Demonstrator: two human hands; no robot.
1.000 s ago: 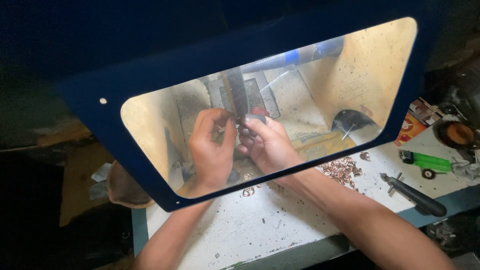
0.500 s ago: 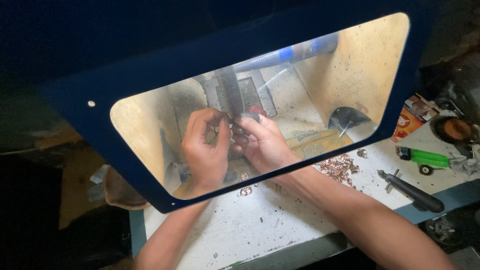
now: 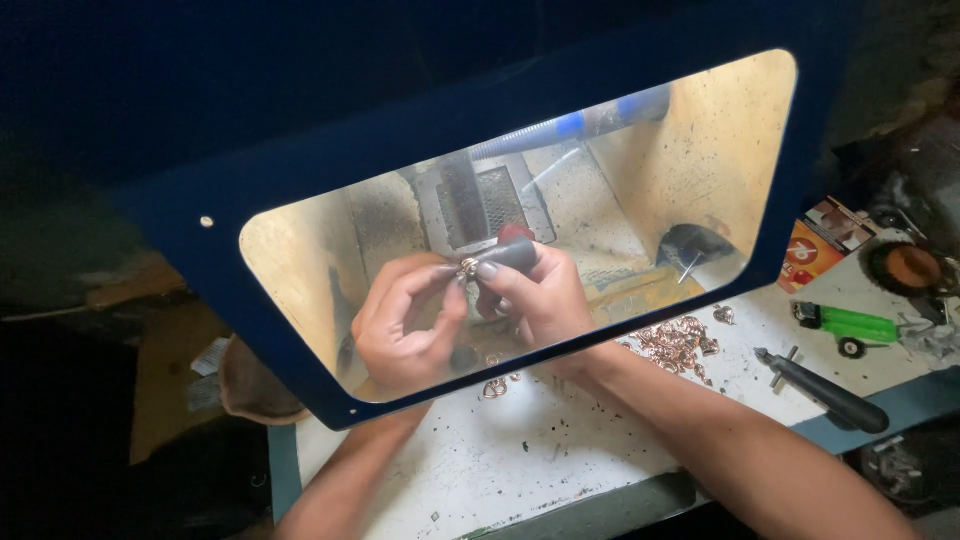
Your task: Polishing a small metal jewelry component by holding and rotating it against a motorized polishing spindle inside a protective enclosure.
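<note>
Pinching a small metal piece point(image 3: 467, 266), left hand point(image 3: 405, 325) fingers close; right hand point(image 3: 535, 295) grips a grey tool point(image 3: 508, 256).

shield frame point(image 3: 300, 330) — dark blue | lighter point(image 3: 850, 325) — green | pendants point(image 3: 680, 342) — copper

Both hands point(image 3: 470, 305) now lower, nearer, small metal piece point(image 3: 467, 267) at fingertips.
</note>
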